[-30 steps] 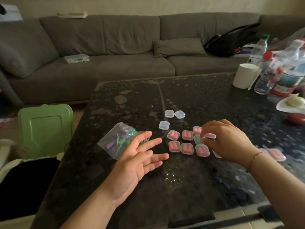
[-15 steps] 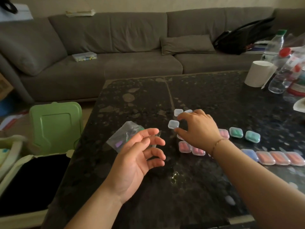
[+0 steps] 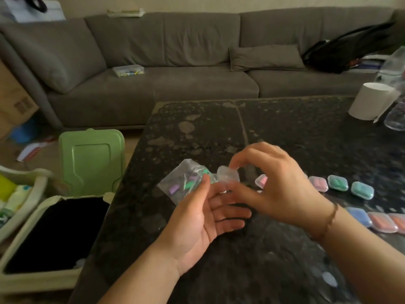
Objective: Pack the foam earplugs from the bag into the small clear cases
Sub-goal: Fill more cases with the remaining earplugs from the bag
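Single head-worn wide-angle view, looking forward and down across a dark speckled table (image 3: 285, 128) from its near edge. Close on the left hand (image 3: 197, 220) and right hand (image 3: 276, 189), both forearms entering from the bottom of frame, meeting above the table's near-left part. Table's left edge running diagonally from bottom left toward the far-left corner at mid-frame; right edge cut off by the frame. Beyond the far edge, a grey sofa (image 3: 175, 62) spanning the upper third, faced squarely. Floor to the left of the table included, with a green lid (image 3: 89, 161) beside the left edge. Straight lines bowed toward the borders by the lens. No second view to compare.
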The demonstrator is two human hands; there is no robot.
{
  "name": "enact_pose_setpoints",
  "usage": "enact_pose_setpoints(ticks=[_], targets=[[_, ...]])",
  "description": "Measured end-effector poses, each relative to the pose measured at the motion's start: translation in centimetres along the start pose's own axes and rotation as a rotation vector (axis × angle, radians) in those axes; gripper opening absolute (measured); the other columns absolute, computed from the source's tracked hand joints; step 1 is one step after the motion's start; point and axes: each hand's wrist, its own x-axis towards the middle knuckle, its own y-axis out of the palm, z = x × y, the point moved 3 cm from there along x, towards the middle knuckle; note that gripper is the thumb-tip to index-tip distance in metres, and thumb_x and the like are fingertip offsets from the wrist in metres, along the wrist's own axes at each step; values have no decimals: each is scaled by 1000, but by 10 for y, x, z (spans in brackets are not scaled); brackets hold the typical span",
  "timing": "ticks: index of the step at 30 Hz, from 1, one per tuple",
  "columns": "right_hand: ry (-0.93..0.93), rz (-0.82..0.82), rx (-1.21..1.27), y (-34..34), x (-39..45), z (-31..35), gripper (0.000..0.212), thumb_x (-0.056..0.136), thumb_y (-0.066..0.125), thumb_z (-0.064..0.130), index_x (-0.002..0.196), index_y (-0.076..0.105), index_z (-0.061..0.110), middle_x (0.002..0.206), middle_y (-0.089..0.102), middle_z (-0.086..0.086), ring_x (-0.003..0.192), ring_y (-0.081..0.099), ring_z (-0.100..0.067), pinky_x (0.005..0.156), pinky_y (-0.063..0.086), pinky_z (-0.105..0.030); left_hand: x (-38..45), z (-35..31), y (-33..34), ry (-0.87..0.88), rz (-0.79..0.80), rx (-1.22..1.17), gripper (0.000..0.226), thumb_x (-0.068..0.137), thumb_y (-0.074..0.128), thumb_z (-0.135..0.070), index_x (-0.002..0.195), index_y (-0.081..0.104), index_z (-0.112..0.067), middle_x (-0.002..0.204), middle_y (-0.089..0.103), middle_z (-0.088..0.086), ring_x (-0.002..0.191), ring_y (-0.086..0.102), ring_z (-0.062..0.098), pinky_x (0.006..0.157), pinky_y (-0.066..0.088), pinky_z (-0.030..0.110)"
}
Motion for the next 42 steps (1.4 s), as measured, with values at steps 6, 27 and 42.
enact_pose_setpoints(ticks=[6,27,42], targets=[[-78,18,60,0,-11,16,22,85,67,37,98,68,20,98,69,6,103,62,-13,79,53,-39,0,-2,-4,34,-1,-320,64,85,70,-37,136,54,-3,117,68,22,99,72,28,76,60,37],[-1,-173,220,5,-21,24,25,89,69,32,109,67,16,103,72,8,94,69,-9,74,57,-34,-1,-7,-5,163,75,-321,89,65,90,-33,138,50,0,117,68,20,101,70,28,80,59,36],[-171,-276,-81,2,-20,24,10,84,72,22,89,76,15,75,74,9,66,71,-8,56,55,-29,0,-6,-4,196,66,-309,66,62,91,-31,116,64,-2,111,71,19,100,72,29,78,60,33]])
